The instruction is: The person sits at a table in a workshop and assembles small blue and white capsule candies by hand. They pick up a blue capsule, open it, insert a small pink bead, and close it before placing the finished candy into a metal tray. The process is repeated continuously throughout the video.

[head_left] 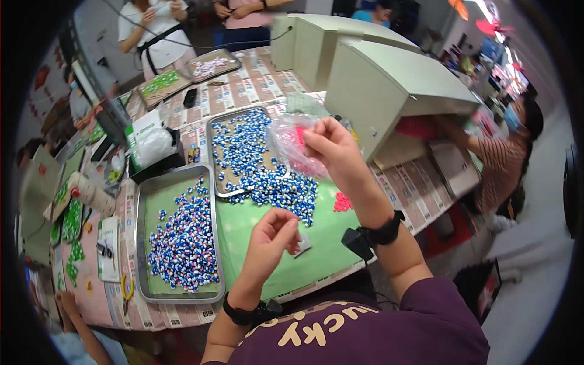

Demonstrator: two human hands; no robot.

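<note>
My left hand (273, 238) is closed in a pinch low over the green mat (249, 258), beside a small pale square piece (302, 245). Whatever its fingertips may hold is too small to make out. Raised higher and to the right, my right hand (333, 146) has thumb and forefinger pressed together. It overlaps a clear plastic bag (281, 143) of bright pink pieces, and I cannot tell whether it grips anything. Beyond my left hand spreads a loose pile of small blue-and-white pieces (281, 193). A few loose pink pieces (342, 202) lie below my right forearm.
A metal tray (219, 267) at the left holds blue, white and pink pieces. Behind it, another tray (211, 137) holds blue-and-white ones. Large beige cabinets (389, 79) stand at the back right, where a person (502, 152) reaches in. Yellow-handled pliers (126, 291) lie near the left edge.
</note>
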